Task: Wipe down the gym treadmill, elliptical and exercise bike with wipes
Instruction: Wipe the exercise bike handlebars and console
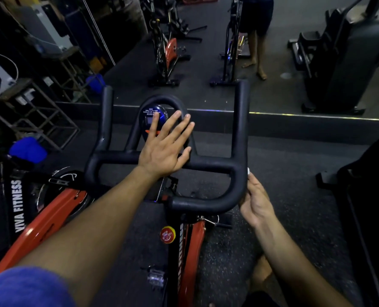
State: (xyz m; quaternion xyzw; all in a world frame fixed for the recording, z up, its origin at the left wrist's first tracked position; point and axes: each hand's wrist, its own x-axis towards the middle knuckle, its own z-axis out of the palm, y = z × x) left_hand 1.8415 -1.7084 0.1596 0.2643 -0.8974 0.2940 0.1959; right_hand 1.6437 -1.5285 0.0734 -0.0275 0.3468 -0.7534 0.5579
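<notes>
A big mirror (pixel 272 52) fills the wall ahead and shows other bikes and a person's legs. Below it lies the dark floor (pixel 283 173).

The exercise bike (pixel 193 240) stands right in front of the person. It has a red frame and white letters on its post. Its black handlebar (pixel 215 162) is a wide bar with two long horns that point up and away. A rounded loop sits in the middle, and a lower bar curves back on the right side. A small round screen (pixel 154 117) sits inside the loop.

The left arm reaches far forward from a blue sleeve (pixel 26 289), stretched out almost straight. The left hand (pixel 164 147) lies palm down over the middle of the handlebar. Its fingers are straight and spread apart, so its grip is loose and holds nothing. The fingertips reach the loop and the edge of the screen.

The right arm is bent and comes in from the lower right. The right hand (pixel 256 202) is just beside the right bend of the handlebar. Its fingers curl toward the bar, and I cannot tell if they clamp on anything. A small white bit (pixel 248 171) shows at its fingertips, too small to name.

A round red knob (pixel 167 234) sits on the post below the handlebar. A pedal (pixel 154 277) shows lower down.
</notes>
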